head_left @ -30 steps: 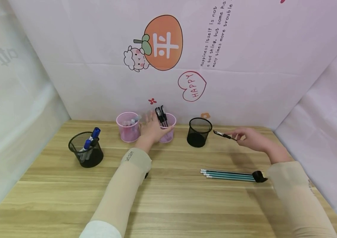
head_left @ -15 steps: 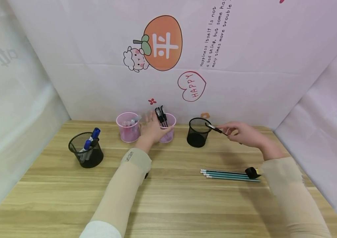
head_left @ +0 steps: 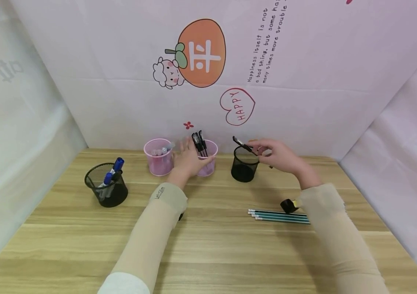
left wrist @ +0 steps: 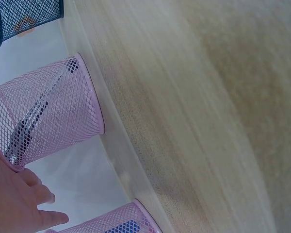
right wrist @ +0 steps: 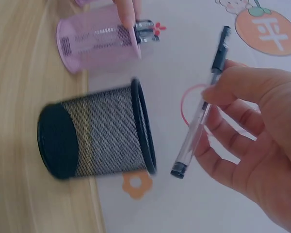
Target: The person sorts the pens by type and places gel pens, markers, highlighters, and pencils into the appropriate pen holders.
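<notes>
My right hand point(head_left: 280, 157) pinches a clear-barrelled gel pen point(right wrist: 194, 124) with a black cap between thumb and fingers. In the head view the pen slants above the black mesh pen holder point(head_left: 244, 169). The right wrist view shows its plain end just outside the rim. My left hand point(head_left: 188, 161) rests beside the right-hand pink mesh pen holder point(left wrist: 53, 107), fingers spread and thumb across its rim. Several black-capped gel pens point(head_left: 198, 143) stand inside that holder. A second pink pen holder point(head_left: 158, 161), with light-coloured pens in it, stands left of the hand.
A black mesh pen holder point(head_left: 107, 192) with blue-capped markers point(head_left: 118, 165) stands at the left. Several green pencils point(head_left: 278, 217) lie on the wooden table point(head_left: 227, 253) at the right. A black object point(head_left: 288, 206) appears by the right sleeve. A printed cloth point(head_left: 120, 110) backs the table.
My right hand has moved left with the gel pen, from right of the black pen holder to above its rim, and the pen's capped end has risen. My left hand has stayed put.
</notes>
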{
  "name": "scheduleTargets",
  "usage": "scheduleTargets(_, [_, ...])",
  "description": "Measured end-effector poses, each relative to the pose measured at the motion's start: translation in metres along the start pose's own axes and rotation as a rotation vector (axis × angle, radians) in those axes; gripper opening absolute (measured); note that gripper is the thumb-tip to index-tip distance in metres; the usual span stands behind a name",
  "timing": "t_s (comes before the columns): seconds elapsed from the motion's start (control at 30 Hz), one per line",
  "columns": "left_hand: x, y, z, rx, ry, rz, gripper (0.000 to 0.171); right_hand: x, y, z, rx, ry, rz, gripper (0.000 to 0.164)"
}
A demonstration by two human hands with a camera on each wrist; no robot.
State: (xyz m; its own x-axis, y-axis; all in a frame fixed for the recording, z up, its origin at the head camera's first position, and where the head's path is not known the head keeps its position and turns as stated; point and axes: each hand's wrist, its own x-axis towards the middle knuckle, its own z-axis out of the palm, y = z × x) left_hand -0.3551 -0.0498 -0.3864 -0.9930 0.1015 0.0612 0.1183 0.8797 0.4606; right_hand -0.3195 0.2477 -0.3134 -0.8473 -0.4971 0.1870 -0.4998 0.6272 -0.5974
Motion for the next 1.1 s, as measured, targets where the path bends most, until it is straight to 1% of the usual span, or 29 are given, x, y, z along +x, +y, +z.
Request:
scheduleTargets(0.07, [0.0, 0.0, -0.001, -0.001, -0.002, -0.003, 0.12, 0.007, -0.002, 0.007, 0.02, 0.033, -0.019, 0.048])
scheduleTargets(0.23, [0.001, 0.0, -0.001, -0.003, -0.006, -0.001, 0.12, 0.022, -0.01, 0.024, 0.088, 0.136, -0.021, 0.049])
scheduleTargets(0.53, [0.002, 0.0, -0.001, -0.009, 0.003, 0.003, 0.12, 0.05, -0.026, 0.048, 0.254, 0.282, -0.032, 0.049])
scheduleTargets(0.6, [0.003, -0.001, -0.001, -0.008, 0.0, -0.002, 0.12, 0.056, -0.029, 0.054, 0.279, 0.32, -0.049, 0.049])
scheduleTargets(0.8, [0.003, -0.001, 0.002, -0.002, 0.0, -0.008, 0.121, 0.075, -0.035, 0.072, 0.384, 0.433, -0.149, 0.048])
scheduleTargets(0.87, [0.003, -0.001, 0.002, 0.003, 0.004, -0.008, 0.121, 0.081, -0.038, 0.076, 0.413, 0.458, -0.163, 0.047])
scheduleTargets(0.93, [0.003, -0.001, 0.002, 0.008, 0.006, -0.009, 0.121, 0.086, -0.04, 0.08, 0.443, 0.478, -0.155, 0.047])
scheduleTargets(1.1, [0.005, -0.001, 0.004, 0.015, 0.01, -0.015, 0.122, 0.093, -0.044, 0.088, 0.499, 0.513, -0.075, 0.046])
